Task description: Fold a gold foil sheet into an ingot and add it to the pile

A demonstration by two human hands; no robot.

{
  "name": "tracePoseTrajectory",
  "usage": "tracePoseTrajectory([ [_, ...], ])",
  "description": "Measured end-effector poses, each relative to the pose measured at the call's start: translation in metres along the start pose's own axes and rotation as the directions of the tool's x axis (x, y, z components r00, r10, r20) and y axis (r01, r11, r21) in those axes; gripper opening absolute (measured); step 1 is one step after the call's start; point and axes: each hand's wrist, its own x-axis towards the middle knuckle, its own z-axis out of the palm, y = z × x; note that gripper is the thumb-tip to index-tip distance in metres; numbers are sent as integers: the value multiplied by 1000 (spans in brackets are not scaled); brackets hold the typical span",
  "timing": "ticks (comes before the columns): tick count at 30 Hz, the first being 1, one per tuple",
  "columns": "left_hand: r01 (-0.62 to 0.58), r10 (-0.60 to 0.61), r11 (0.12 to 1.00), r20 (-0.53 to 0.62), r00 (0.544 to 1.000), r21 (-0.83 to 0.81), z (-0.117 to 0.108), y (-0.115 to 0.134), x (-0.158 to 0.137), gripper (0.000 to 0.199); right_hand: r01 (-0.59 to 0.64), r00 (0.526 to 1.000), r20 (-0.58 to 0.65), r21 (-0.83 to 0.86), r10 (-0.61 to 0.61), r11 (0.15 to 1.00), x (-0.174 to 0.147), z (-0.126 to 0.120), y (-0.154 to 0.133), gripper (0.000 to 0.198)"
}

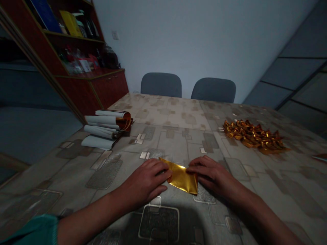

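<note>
We see a sheet of gold paper (182, 177) lying in the lower middle of the frame, flat on the table (163, 132), slanting a little and shiny on top. Our left hand (154, 180) has its bent fingers on the paper's left end, with the thumb close to its lower edge. Our right hand (208, 172) lays its fingertips on the paper's right end. Both hands touch the paper, but we cannot tell if they pinch it or just press it down.

At the middle left we see a stack of bent sheets (102, 131), white outside and coppery gold inside. At the middle right sits a bunch of folded gold shapes (255, 136), packed close together. A green sleeve (38, 229) shows at the lower left.

Two gray chairs (160, 84) stand behind the table. In the upper left, a red-brown cupboard (89, 90) holds a yellow thing (71, 23) and a packet with a white label (85, 65); the label is too small and dark for us to read.
</note>
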Motion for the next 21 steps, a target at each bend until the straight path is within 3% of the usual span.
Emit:
tracePoseTrajectory([
  [3,-27,26,999,31,999,44,0,0,-2,38,34,999,-27,-62,-35,998,2,-1,-15,41],
  [7,-19,14,996,60,998,83,-2,0,-4,44,100,982,175,-177,-68,979,3,3,-37,25],
  [9,-6,-1,994,64,998,109,-3,0,-4,44,106,975,215,-230,-55,967,2,5,-43,20],
  [14,-1,-9,985,55,998,174,-6,0,-5,39,80,986,165,-277,-35,957,0,4,-45,7],
  [21,22,-34,981,58,998,194,-4,0,-6,37,90,996,46,-281,-80,956,-9,14,-23,20],
])
